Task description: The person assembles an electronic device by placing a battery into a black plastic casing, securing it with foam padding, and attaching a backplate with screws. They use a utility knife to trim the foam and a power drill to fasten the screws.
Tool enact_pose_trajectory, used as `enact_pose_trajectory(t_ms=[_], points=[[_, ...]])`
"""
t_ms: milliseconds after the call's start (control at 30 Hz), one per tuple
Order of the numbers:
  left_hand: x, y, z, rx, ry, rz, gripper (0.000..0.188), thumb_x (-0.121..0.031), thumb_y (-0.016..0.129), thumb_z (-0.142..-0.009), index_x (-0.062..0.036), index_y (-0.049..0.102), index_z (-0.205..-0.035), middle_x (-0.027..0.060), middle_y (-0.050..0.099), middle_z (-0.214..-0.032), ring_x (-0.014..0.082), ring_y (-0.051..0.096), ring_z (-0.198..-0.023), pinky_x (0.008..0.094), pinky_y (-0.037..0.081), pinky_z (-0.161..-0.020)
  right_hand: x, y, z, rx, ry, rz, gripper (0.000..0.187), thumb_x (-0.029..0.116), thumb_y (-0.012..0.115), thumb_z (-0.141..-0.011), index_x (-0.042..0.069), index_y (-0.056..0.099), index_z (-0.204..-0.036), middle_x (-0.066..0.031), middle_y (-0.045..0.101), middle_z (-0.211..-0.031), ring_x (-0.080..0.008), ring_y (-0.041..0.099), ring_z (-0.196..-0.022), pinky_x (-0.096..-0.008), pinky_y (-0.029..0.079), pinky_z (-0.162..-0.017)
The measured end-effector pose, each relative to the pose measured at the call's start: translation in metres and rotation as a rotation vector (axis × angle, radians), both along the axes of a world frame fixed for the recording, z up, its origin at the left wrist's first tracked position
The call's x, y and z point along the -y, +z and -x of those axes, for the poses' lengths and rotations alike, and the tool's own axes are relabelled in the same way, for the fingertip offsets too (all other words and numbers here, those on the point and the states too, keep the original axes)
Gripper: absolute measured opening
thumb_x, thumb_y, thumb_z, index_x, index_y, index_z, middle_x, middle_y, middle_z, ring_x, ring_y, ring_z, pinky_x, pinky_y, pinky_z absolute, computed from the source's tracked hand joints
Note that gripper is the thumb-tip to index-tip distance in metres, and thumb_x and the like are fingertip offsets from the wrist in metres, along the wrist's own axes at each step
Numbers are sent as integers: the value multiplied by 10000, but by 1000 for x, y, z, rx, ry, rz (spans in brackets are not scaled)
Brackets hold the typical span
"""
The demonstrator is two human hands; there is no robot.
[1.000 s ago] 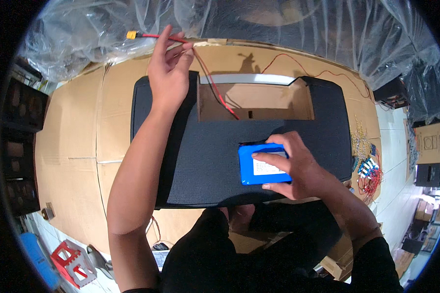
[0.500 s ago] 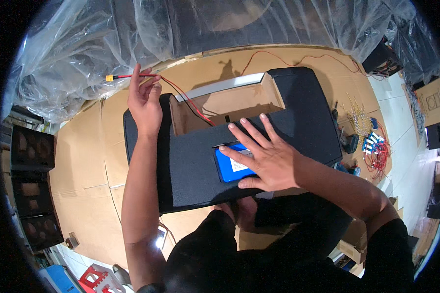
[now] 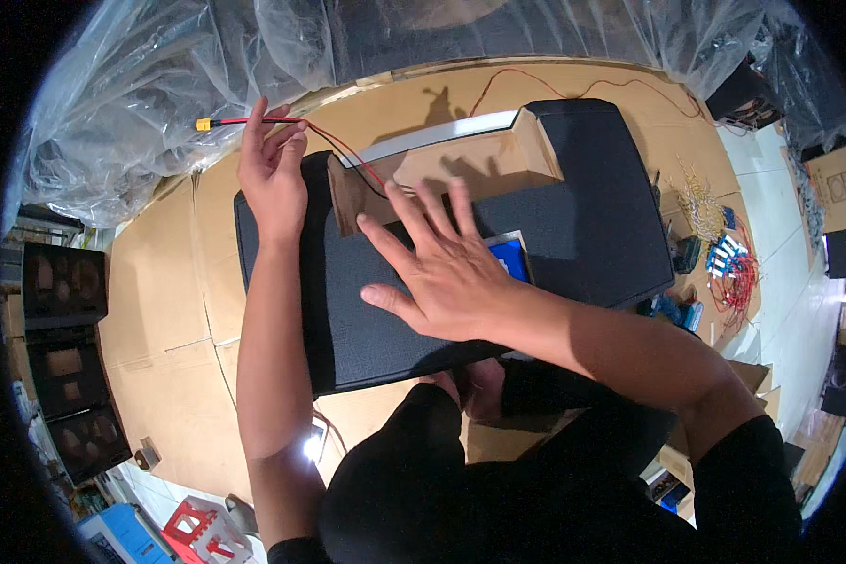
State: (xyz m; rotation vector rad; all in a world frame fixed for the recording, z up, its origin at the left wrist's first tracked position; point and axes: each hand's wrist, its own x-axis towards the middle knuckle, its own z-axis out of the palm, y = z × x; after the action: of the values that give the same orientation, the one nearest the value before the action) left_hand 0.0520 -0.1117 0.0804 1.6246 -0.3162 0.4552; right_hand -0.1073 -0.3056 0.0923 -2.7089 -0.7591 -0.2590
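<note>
A long black fabric-covered box lies in front of me, with a wood-coloured open recess along its far side. My left hand is raised over the box's left end, its fingers around a red-and-black cable. The cable ends in a yellow connector left of the fingers and runs back into the recess. My right hand is spread over the middle of the box top, holding nothing. Beyond its wrist shows a blue battery pack in a cutout, partly hidden by the hand.
Cardboard sheets cover the floor. Clear plastic film hangs at the back. At the right lie red wires with blue-and-white parts; black panels stand at the left. A red-and-white stool is at lower left.
My right hand has slid left off the blue battery pack, across the box top. The left hand, with the cable, has moved slightly up. The box's far side has shifted a little farther away.
</note>
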Motion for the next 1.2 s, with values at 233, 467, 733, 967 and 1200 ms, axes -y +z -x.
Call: enact_pose_trajectory(t_ms=[233, 467, 733, 967, 1200], points=[[-2, -5, 20, -57, 12, -68, 570, 49, 588, -933, 24, 409, -1474, 145, 598, -1303, 209, 659, -1097, 295, 515, -928, -6, -17, 9, 37, 18, -10, 767, 640, 387, -984, 84, 403, -1512, -270, 300, -1566, -450, 265, -1467, -652, 115, -1193], [-2, 5, 13, -27, -41, -49, 565, 50, 581, -934, 21, 408, -1471, 156, 600, -1313, 203, 652, -1102, 288, 515, -911, -3, -12, -2, 94, -27, -26, 757, 622, 354, -1004, 100, 330, -1552, -243, 260, -1599, -410, 254, -1488, -622, 96, -1210], [10, -9, 8, 93, 100, -530, 645, 2, 673, -792, -103, 543, -1415, 271, 528, -1424, 366, 599, -1238, 424, 500, -997, 23, 6, 12, -86, -27, -543, 566, 406, 630, -941, -3, 526, -1319, -224, 476, -1371, -397, 474, -1286, -520, 338, -1158], [21, 31, 53, 62, -3, -567, 339, -91, 699, -799, -18, 682, -1130, 237, 684, -1123, 401, 659, -1064, 425, 522, -913, 48, 0, 99, 181, -10, 358, 613, 438, 548, -926, -47, 563, -1301, -163, 507, -1379, -325, 457, -1307, -511, 317, -1166], [40, 38, 204, 268, -594, -1247, 891, -391, 885, -619, 70, 569, -1313, 223, 581, -1310, 381, 580, -1246, 510, 438, -1110, 56, 7, 103, -34, 28, 157, 583, 381, 535, -918, -51, 563, -1309, -205, 489, -1403, -346, 431, -1344, -544, 286, -1180]])
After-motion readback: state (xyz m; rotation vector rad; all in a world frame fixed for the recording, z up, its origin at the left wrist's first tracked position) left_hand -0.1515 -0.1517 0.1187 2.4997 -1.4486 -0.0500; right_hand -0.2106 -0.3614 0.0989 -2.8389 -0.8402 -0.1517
